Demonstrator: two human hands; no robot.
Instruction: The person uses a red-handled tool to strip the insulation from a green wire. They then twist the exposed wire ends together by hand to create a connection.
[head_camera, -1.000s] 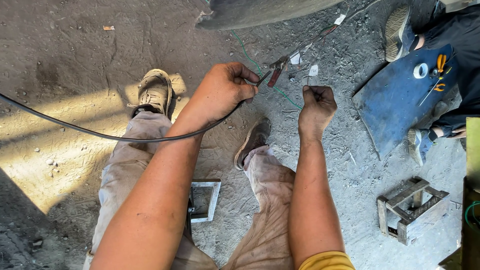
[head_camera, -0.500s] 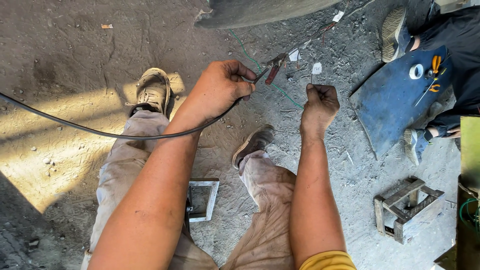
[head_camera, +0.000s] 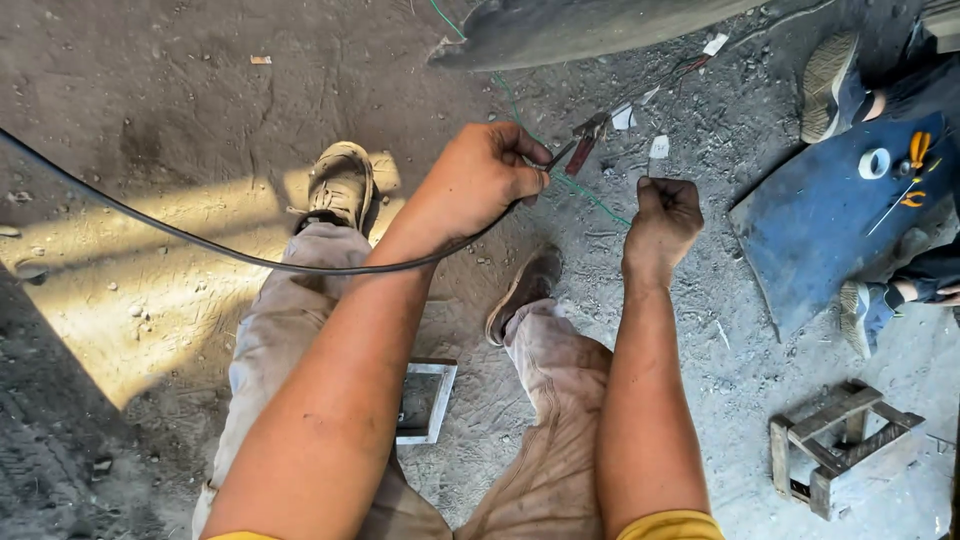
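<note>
My left hand is closed around the end of a long black cable that curves off to the left over the dirt floor. Thin bare wire ends stick out of the cable beyond my fingers, near a small red-handled tool lying on the ground. My right hand is a fist a short way to the right, pinching a small white piece of tape that stands up from it. Both hands hover above my legs and dusty shoes.
A small metal frame lies between my legs. A low wooden stool stands at the lower right. Another person's feet sit by a blue sheet holding a tape roll and orange-handled pliers.
Both hands stay close together with the cable and tape; the right hand has shifted slightly nearer the cable end. The view has drifted a little.
</note>
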